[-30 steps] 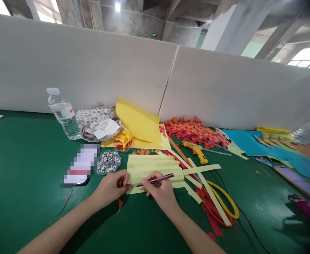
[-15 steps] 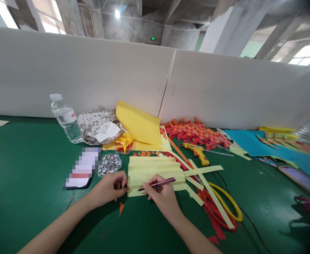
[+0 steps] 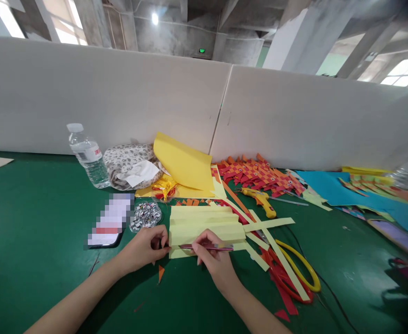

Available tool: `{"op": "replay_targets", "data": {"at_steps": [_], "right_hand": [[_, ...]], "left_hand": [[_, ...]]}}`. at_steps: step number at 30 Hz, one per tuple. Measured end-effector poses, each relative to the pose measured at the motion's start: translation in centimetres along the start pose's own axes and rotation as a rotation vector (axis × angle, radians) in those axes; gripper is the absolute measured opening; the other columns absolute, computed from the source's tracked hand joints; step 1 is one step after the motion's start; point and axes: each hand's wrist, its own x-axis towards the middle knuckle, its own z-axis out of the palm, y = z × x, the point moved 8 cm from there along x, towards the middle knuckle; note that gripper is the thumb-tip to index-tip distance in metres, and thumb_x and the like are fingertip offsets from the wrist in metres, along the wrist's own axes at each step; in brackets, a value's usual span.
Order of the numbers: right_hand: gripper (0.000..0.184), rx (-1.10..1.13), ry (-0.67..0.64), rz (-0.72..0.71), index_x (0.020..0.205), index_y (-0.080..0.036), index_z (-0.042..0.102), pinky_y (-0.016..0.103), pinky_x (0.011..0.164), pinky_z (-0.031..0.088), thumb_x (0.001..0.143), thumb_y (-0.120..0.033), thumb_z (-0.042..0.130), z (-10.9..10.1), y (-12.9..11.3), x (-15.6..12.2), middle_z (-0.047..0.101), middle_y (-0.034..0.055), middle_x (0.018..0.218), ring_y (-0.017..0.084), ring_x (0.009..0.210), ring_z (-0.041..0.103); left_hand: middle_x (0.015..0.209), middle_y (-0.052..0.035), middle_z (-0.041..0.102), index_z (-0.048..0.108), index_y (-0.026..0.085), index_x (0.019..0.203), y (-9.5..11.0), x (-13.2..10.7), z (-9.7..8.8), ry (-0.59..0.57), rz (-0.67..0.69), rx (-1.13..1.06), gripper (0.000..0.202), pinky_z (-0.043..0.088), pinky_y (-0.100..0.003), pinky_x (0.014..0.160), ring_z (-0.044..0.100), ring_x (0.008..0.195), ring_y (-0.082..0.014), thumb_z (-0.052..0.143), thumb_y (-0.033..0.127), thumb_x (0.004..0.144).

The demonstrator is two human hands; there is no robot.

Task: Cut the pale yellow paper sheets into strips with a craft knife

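Note:
A sheet of pale yellow paper (image 3: 204, 219) with crosswise folds lies on the green table before me. At its lower left edge, my left hand (image 3: 151, 245) is closed, thumb and fingertip pinching the border. My right hand (image 3: 213, 254) rests over the lower part of the sheet, closed around a dark pink pen (image 3: 223, 248). The pen lies at a low slant, its tip pointing left near the paper's left edge. Several pale yellow strips (image 3: 270, 224) lie to the right of the sheet, some crossing each other.
Left of the sheet are a bag of googly eyes (image 3: 145, 215), a phone (image 3: 111, 220) and a water bottle (image 3: 88, 155). A yellow glue gun (image 3: 261, 200), scissors with red and yellow handles (image 3: 306, 264) and woven red-orange paper pieces (image 3: 256, 176) lie right. A white partition (image 3: 120, 97) stands behind.
My right hand has tipped the pen flatter, and its tip has moved slightly up and left across the paper. My left hand keeps its place at the edge.

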Motion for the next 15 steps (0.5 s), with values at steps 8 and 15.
{"op": "replay_targets", "data": {"at_steps": [8,15], "right_hand": [[0.024,0.108,-0.005,0.03,0.071,-0.019,0.05,0.023,0.049,0.041,0.081,-0.037,0.061,0.0,1.0,0.2,0.063,-0.0003,0.059,0.011,0.046,0.053],[0.027,-0.001,0.039,0.04,0.068,-0.018,0.055,0.021,0.044,0.041,0.08,-0.04,0.065,0.0,1.2,0.3,0.067,0.0026,0.061,0.012,0.046,0.057]], "left_hand": [[0.054,0.01,0.047,0.041,0.02,0.071,-0.5,-0.1,0.3,-0.024,-0.02,-0.061,0.017,0.032,-0.014,0.038,0.05,0.04,-0.0057,0.057,0.021,0.076],[0.055,0.0095,0.049,0.042,0.019,0.073,-0.3,-0.1,0.2,-0.048,-0.018,-0.082,0.015,0.034,-0.014,0.04,0.052,0.043,-0.0062,0.057,0.019,0.076]]}}
